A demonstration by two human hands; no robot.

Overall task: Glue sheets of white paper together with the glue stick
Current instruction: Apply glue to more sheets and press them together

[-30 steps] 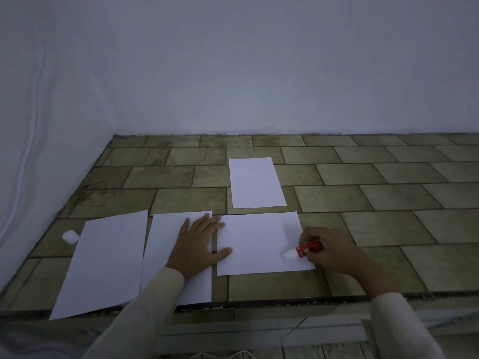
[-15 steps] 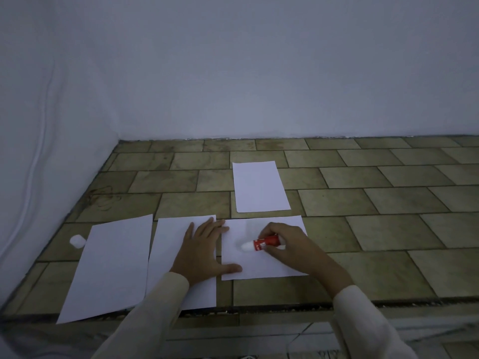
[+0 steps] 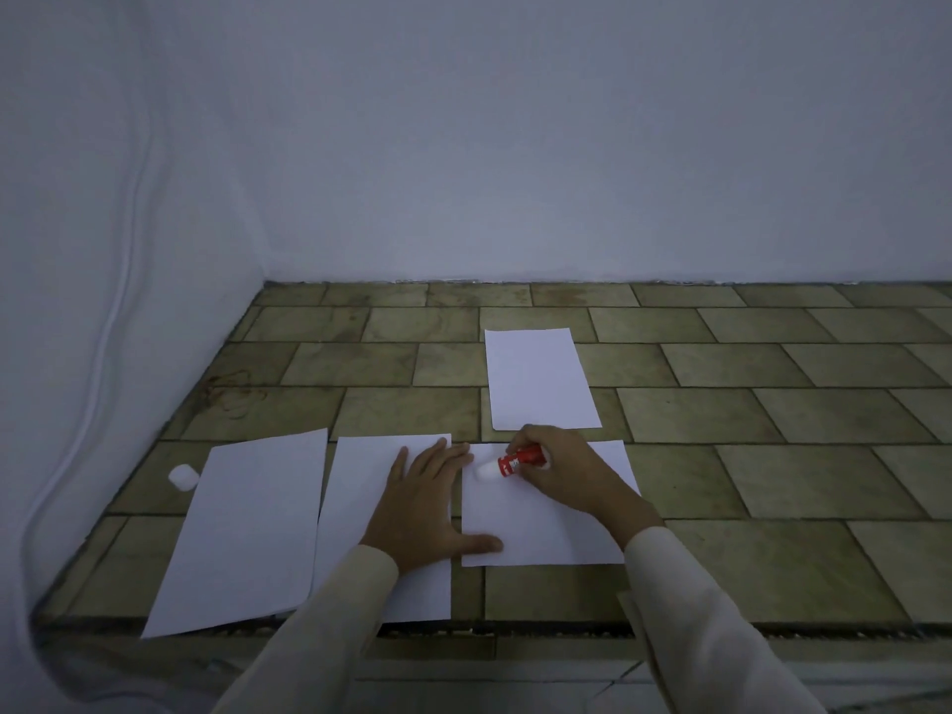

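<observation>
Sliding glue stick [image 3: 516, 462] up-L on sheet [image 3: 541, 528]

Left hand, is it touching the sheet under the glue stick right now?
Touching. The head view shows the left hand flat, its thumb lying on the near left edge of the sheet, while the right hand holds the glue stick over it.

We are seeing only the front of the glue stick [image 3: 517, 462], the right hand [image 3: 566, 474] hiding its rear, and we are failing to read its tiny label. Its white tip is blurring into the sheet [image 3: 546, 533] beneath.
</observation>
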